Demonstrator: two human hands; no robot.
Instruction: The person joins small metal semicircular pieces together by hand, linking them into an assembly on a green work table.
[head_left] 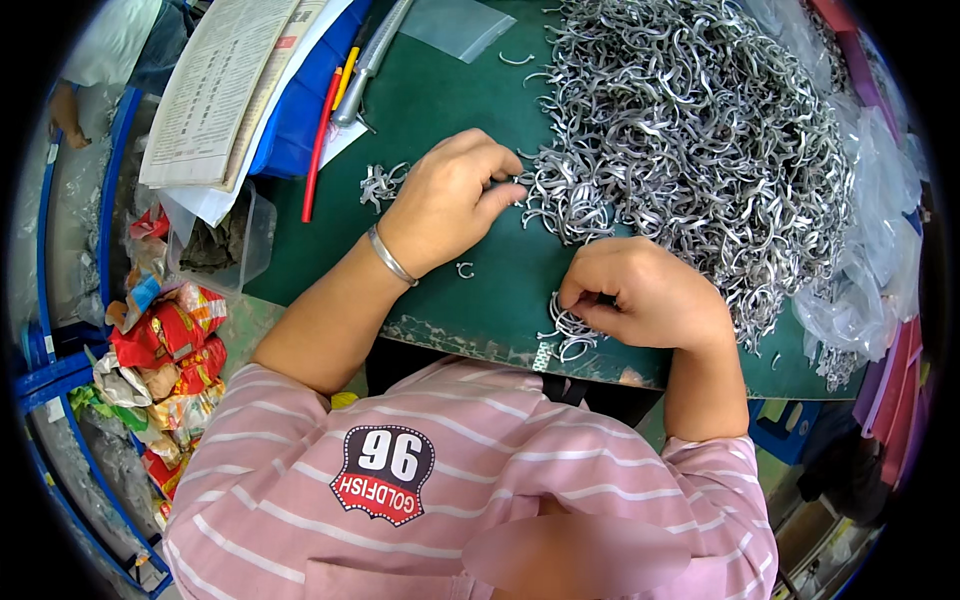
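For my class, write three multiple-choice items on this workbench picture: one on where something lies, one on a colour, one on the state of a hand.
1. Where does the big heap of metal clips lie?
A. On the person's right of the mat
B. On the floor
C. Inside the clear tub

2. What colour is the mat?
A. Red
B. Dark green
C. White

3. What is the right hand doing?
A. Resting flat and empty
B. Holding a pen
C. Pinching a small bunch of clips

Answers:
1 A, the heap fills the mat's right side, beyond both hands.
2 B, bare mat shows dark green between the clips and the papers.
3 C, its fingers are curled shut over a small bunch at the mat's near edge, while the left hand touches the heap's edge.
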